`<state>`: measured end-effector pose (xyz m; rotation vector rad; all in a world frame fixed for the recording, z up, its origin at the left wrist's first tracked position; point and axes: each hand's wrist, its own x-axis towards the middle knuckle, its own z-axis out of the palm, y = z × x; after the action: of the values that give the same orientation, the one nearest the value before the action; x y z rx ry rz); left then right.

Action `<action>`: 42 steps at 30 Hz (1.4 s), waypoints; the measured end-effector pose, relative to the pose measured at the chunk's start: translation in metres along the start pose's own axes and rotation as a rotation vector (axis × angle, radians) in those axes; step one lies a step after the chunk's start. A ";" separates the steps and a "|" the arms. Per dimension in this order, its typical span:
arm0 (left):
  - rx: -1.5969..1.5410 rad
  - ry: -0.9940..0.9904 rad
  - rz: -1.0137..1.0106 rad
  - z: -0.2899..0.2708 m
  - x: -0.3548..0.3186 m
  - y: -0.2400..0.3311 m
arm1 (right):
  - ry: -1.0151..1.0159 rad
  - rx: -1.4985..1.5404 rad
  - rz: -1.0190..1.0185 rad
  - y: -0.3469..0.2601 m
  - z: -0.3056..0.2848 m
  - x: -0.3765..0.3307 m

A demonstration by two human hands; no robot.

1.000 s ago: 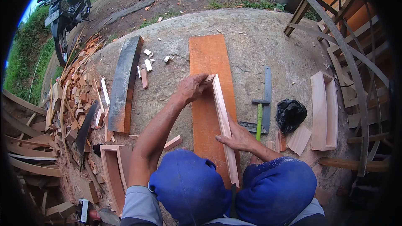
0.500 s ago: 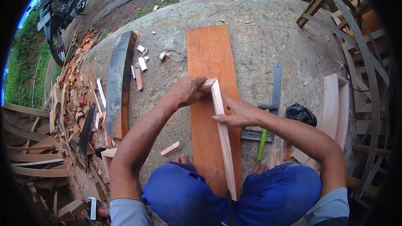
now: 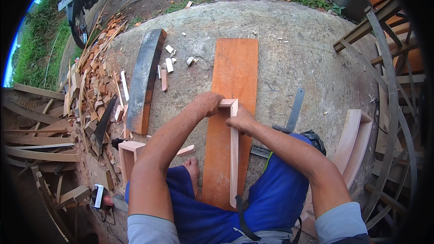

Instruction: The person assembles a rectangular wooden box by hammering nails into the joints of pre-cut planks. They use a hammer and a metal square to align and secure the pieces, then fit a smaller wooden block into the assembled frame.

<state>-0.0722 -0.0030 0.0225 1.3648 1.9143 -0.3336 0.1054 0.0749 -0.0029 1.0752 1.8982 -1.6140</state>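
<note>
A pale wooden frame corner, made of a long wood strip (image 3: pixel 234 162) and a short wood strip (image 3: pixel 225 103) meeting at an angled joint, lies over a flat orange-brown board (image 3: pixel 236 65). My left hand (image 3: pixel 209 104) is closed around the short strip, left of the joint. Just below the corner, my right hand (image 3: pixel 242 121) grips the long strip, its fingers curled round it. The strip's lower end reaches back between my legs. A loose wood offcut (image 3: pixel 186 150) rests on the ground left of the board.
A dark-faced plank (image 3: pixel 145 81) and a heap of wood scraps (image 3: pixel 92 90) lie left. At right are a metal square (image 3: pixel 296 110), a black plastic bag (image 3: pixel 314 141) and a wooden box frame (image 3: pixel 354 147). Another small frame (image 3: pixel 131 153) stands beside my left arm. A motorcycle (image 3: pixel 81 9) is parked far left.
My right hand's fingers have curled tighter round the long strip near the corner. The strip now lies straighter along the board. My legs have shifted, and the whole view has moved slightly.
</note>
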 end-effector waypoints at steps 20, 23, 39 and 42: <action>0.115 -0.110 0.154 -0.006 0.014 -0.004 | 0.238 0.044 0.131 -0.014 0.016 -0.007; 0.164 -0.201 0.270 -0.021 0.021 -0.007 | 0.209 0.034 0.181 -0.018 0.012 -0.010; -0.159 -0.043 0.225 0.001 0.017 -0.013 | 0.301 0.084 0.120 -0.003 0.025 0.005; -0.279 -0.178 0.236 -0.009 0.019 -0.011 | 0.233 0.096 0.111 -0.003 0.024 0.006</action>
<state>-0.0891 0.0110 0.0129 1.3085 1.5688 -0.0655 0.0959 0.0530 -0.0112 1.4376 1.8805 -1.5900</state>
